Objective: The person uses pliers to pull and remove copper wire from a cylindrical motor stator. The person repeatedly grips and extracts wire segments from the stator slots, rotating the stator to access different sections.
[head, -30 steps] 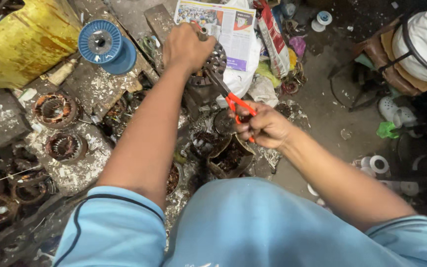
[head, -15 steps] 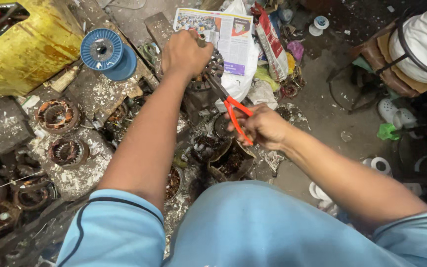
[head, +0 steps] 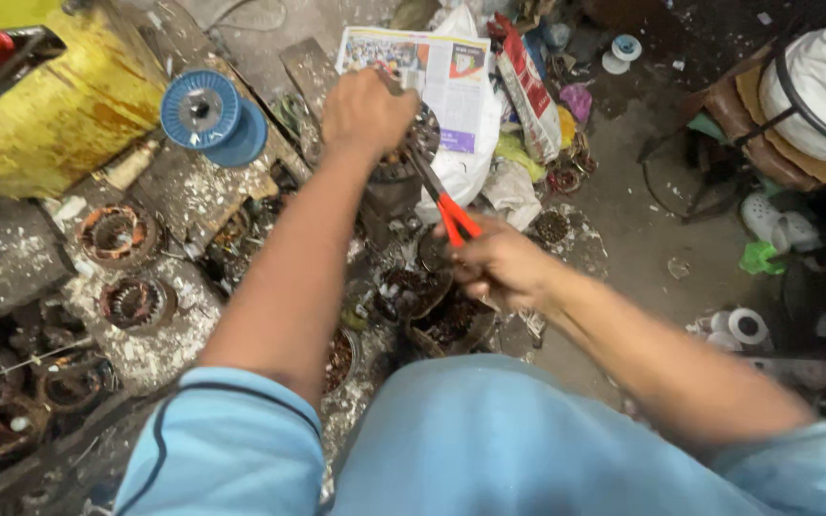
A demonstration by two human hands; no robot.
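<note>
The left hand (head: 367, 112) was closed over the top of a dark round motor stator (head: 403, 167) that stood on the cluttered workbench (head: 179, 196), fingers wrapped tight on its upper edge. The right hand (head: 499, 263) gripped the red handles of a pair of pliers (head: 444, 205), fingers clamped together around them; the tool's dark nose reached up to the stator just under the left hand, though whether it bit on anything could not be told. Below the right hand lay more wound stators (head: 413, 291), and 2 rusty ones (head: 117, 234) sat well apart to the left on the bench. A blue wire spool (head: 205, 113) lay near a yellow drum (head: 50, 105). A newspaper (head: 437, 72) was spread just behind the held stator.
</note>
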